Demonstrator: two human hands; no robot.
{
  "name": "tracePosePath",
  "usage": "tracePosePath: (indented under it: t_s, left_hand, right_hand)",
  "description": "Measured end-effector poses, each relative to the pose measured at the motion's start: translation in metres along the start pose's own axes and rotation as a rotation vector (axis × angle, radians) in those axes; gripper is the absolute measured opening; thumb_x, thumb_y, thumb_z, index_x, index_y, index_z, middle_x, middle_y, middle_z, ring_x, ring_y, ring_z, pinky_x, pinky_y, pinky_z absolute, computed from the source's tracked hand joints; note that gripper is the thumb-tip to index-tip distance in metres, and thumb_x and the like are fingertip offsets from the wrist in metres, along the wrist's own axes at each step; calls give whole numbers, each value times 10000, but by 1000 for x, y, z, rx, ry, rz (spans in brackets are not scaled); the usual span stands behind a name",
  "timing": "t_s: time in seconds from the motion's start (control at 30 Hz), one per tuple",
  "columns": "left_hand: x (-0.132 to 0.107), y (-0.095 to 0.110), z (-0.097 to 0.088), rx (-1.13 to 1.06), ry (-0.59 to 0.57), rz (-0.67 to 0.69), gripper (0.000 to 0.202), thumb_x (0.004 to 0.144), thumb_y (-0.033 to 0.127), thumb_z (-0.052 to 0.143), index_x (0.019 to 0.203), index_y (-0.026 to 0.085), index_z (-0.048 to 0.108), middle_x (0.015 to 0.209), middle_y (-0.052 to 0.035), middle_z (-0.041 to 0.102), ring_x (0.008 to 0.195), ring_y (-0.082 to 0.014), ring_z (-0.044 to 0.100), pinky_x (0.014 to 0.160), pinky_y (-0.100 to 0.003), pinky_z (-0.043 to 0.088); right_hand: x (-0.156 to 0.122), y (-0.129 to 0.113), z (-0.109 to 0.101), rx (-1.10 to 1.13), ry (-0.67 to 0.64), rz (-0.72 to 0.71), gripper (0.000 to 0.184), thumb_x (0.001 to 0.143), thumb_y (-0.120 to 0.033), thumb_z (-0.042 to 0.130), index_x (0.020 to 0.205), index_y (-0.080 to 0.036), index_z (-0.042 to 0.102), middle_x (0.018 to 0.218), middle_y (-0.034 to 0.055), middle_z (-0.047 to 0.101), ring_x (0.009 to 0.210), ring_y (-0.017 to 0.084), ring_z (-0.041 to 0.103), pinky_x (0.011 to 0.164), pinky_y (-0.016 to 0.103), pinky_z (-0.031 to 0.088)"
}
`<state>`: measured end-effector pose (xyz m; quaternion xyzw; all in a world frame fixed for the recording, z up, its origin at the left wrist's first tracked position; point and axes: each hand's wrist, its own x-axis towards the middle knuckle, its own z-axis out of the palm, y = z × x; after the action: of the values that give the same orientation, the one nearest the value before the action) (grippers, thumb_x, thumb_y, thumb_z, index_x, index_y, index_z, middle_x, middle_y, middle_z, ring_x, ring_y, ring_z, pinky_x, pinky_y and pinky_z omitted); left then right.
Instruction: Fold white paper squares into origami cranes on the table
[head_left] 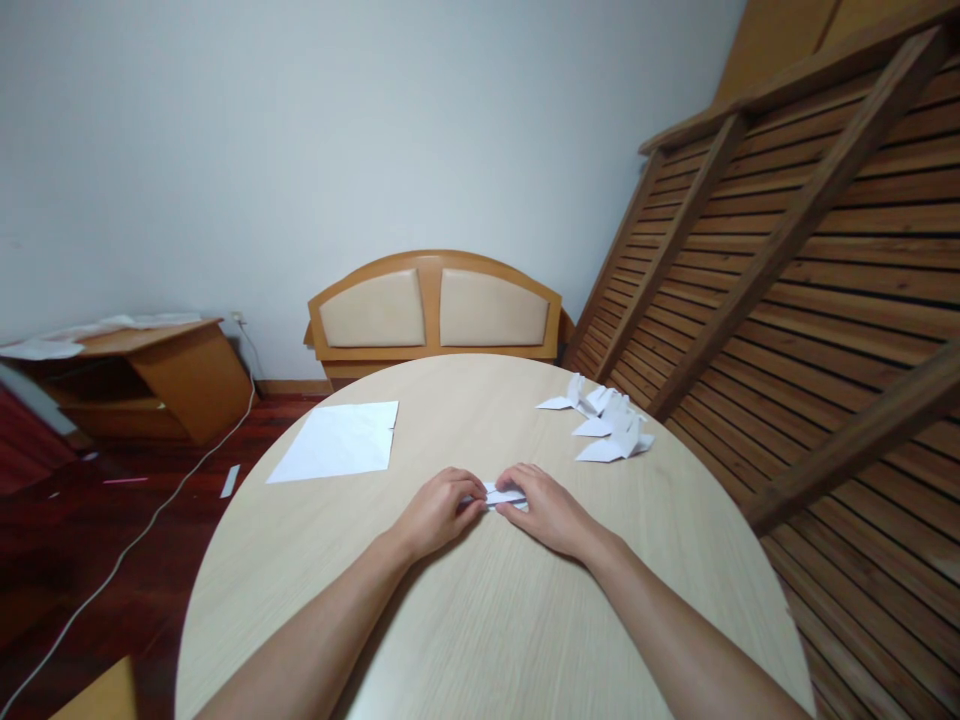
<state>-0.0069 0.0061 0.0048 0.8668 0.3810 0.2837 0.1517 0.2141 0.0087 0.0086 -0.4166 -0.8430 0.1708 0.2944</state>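
A small piece of folded white paper (495, 495) lies on the table between my two hands. My left hand (442, 510) has its fingers closed on the paper's left end, and the fingers hide that end. At the other end my right hand (547, 508) pinches the paper between thumb and fingers. Both hands are low over the round wooden table (480, 620). Beyond my right hand sits a cluster of several folded white paper figures (611, 425) with pointed tips. To the left lie flat white paper sheets (341, 440).
A wooden headboard (433, 310) with two cream panels stands behind the table. Large slatted wooden frames (810, 230) lean at the right. A low wooden desk (150, 375) is at the left. A white cable (161, 505) crosses the dark red floor.
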Motion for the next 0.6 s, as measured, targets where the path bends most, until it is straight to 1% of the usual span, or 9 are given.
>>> tracePosePath:
  t_s: [0.1, 0.27, 0.4, 0.5, 0.6]
  left_hand:
    - [0, 2, -1, -11, 4, -6, 123, 915, 211, 599, 941, 197, 718, 968, -57, 728, 944, -201, 634, 890, -327, 482]
    - [0, 5, -3, -27, 25, 10, 105, 907, 199, 613, 931, 206, 715, 978, -51, 715, 969, -204, 615, 890, -324, 473]
    - [0, 7, -5, -6, 20, 18, 101, 912, 203, 613, 940, 210, 710, 945, -44, 710, 964, -201, 603, 873, -314, 468]
    - [0, 9, -6, 30, 14, 25, 96, 920, 205, 605, 932, 207, 700, 901, -36, 706, 950, -198, 596, 848, -301, 465]
    - [1, 10, -7, 54, 5, 28, 98, 927, 198, 590, 918, 204, 687, 898, -36, 701, 933, -192, 599, 835, -293, 463]
  right_hand:
    - [0, 0, 0, 11, 6, 6, 216, 836, -208, 691, 1044, -206, 632, 1047, 62, 671, 999, 225, 611, 892, 361, 469]
    - [0, -3, 1, -2, 3, -49, 216, 818, -178, 706, 1023, -219, 652, 1098, 54, 682, 1046, 229, 604, 937, 376, 451]
    - [1, -5, 1, -13, 8, -66, 186, 817, -171, 712, 993, -221, 674, 1045, 43, 698, 1020, 223, 605, 920, 368, 451]
    - [3, -4, 2, -18, 7, -83, 131, 837, -176, 703, 961, -217, 698, 1006, 41, 698, 986, 212, 609, 897, 352, 455]
    - [4, -4, 2, -16, 11, -101, 104, 865, -168, 677, 947, -219, 716, 981, 39, 697, 968, 203, 613, 888, 340, 457]
